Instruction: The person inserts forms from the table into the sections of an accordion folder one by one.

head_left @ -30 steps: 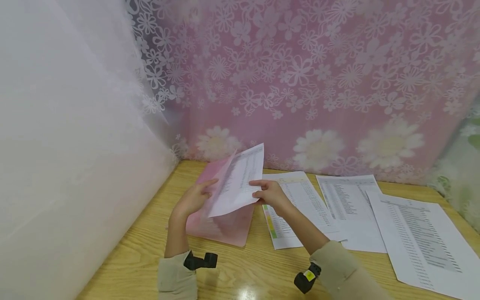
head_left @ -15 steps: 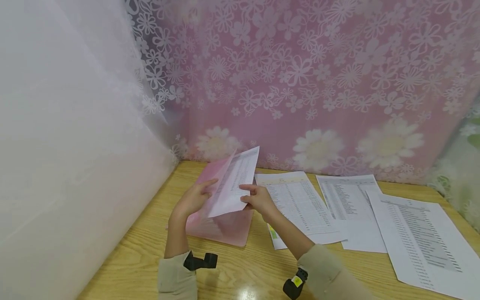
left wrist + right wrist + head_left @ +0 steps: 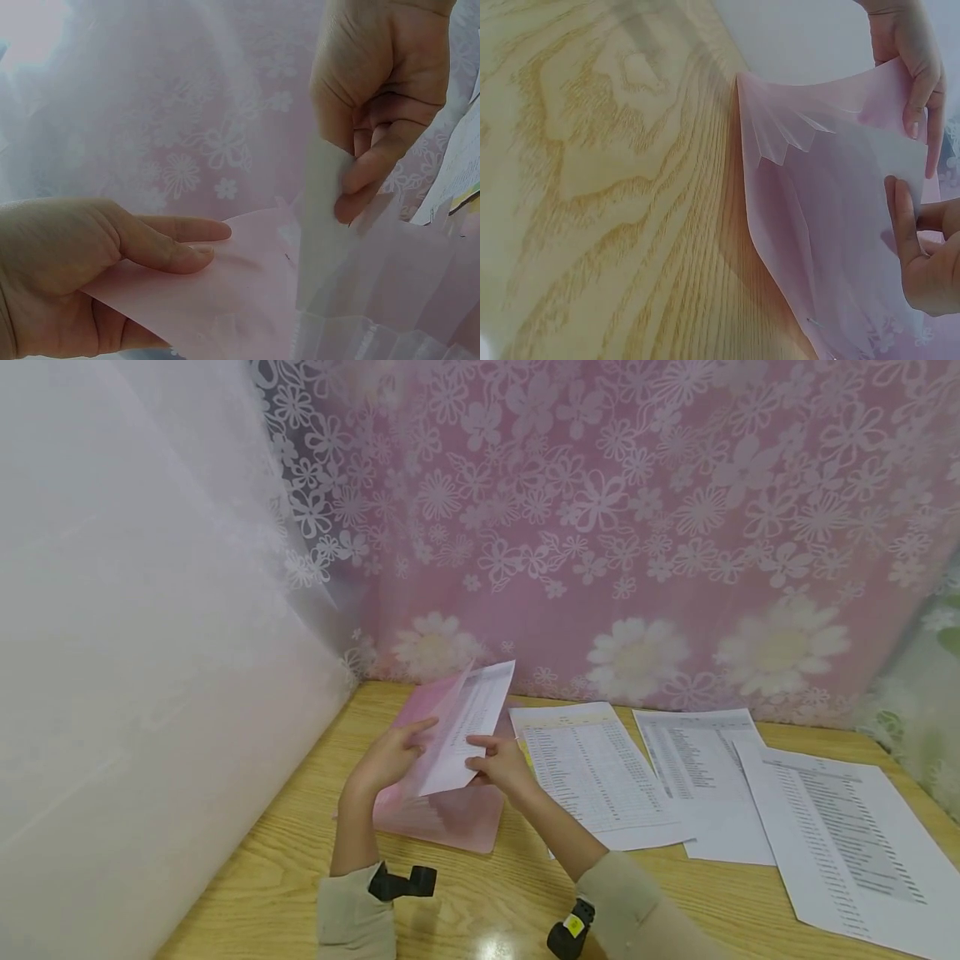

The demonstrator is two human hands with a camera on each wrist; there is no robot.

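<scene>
A pink translucent expanding file (image 3: 459, 828) lies on the left part of the table, its cover raised. My left hand (image 3: 386, 760) grips that cover (image 3: 240, 285), thumb on one face and fingers behind. With thumb and fingers my right hand (image 3: 502, 766) pinches the right edge of a white printed sheet (image 3: 486, 693). The sheet stands tilted, its left part behind the translucent cover and its lower part within the file. Pleated gussets (image 3: 787, 139) fan out at the file's side in the right wrist view.
Right of the file lie printed sheets, one with a yellow header (image 3: 585, 768), another partly covered (image 3: 697, 768), and one at far right (image 3: 847, 843). A floral pink curtain (image 3: 600, 527) hangs behind the wooden table (image 3: 465, 902); white sheeting (image 3: 165, 652) borders the left.
My right hand has moved left and slightly down, bringing the sheet further behind the file's cover. My left hand has stayed in place, holding the cover.
</scene>
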